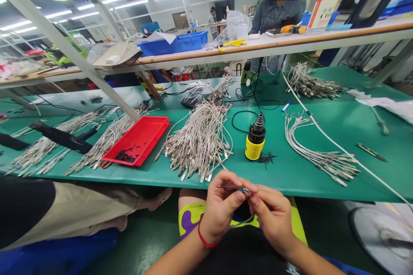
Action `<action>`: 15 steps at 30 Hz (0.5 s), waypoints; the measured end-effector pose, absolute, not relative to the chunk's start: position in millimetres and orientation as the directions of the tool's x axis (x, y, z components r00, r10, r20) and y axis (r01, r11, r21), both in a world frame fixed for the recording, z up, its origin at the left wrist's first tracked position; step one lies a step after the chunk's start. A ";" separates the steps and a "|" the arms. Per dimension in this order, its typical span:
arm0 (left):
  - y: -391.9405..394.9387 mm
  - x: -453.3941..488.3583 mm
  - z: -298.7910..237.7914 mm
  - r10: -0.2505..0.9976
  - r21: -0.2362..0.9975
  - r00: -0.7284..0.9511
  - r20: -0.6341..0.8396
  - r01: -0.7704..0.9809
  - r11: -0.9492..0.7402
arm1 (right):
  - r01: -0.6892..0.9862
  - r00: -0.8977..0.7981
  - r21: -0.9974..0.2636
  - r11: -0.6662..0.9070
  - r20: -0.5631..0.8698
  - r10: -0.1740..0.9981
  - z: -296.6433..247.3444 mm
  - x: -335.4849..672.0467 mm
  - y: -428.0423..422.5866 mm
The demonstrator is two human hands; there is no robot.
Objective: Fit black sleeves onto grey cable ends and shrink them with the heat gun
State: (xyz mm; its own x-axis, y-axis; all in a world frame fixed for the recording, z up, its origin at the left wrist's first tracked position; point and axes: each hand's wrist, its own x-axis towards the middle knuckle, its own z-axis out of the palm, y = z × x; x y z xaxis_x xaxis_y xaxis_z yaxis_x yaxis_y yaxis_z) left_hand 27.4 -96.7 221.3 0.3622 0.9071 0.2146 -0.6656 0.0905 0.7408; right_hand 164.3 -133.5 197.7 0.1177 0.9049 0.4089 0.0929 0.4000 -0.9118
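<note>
Held above the bench's front edge, my left hand [221, 208], with a red cord bracelet, pinches a slim metal pick or tweezers [229, 187]. My right hand [272, 219] grips a small metal cable end [247, 191], which touches the tool's tip. A thin grey cable [241, 223] trails down from it behind my fingers. Just beyond my hands lies a large heap of braided cables with metal connectors [198, 146] on the green workbench [300, 180].
Further cable bundles [322, 165] lie across the bench, with a red tray of small black parts [135, 141] and a yellow-and-black electric driver [254, 139] among them. A co-worker [279, 13] stands behind a shelf [322, 38] holding a blue crate [172, 44]. Another person's leg [80, 210] is at my left.
</note>
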 end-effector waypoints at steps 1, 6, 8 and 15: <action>-96.8 27.2 221.2 0.905 0.741 0.360 0.228 -0.667 0.078 | 0.099 0.115 -0.908 0.406 0.416 0.902 198.2 164.3 -133.7; -96.7 26.6 219.8 0.902 0.746 0.350 0.250 -0.664 0.051 | 0.100 0.106 -0.904 0.416 0.425 0.899 198.5 164.7 -133.7; -97.1 26.4 219.5 0.902 0.743 0.350 0.253 -0.667 0.050 | 0.109 0.097 -0.902 0.417 0.427 0.899 198.0 164.8 -133.5; -98.1 26.6 219.8 0.902 0.736 0.349 0.255 -0.675 0.054 | 0.116 0.109 -0.908 0.403 0.415 0.903 199.5 163.5 -133.8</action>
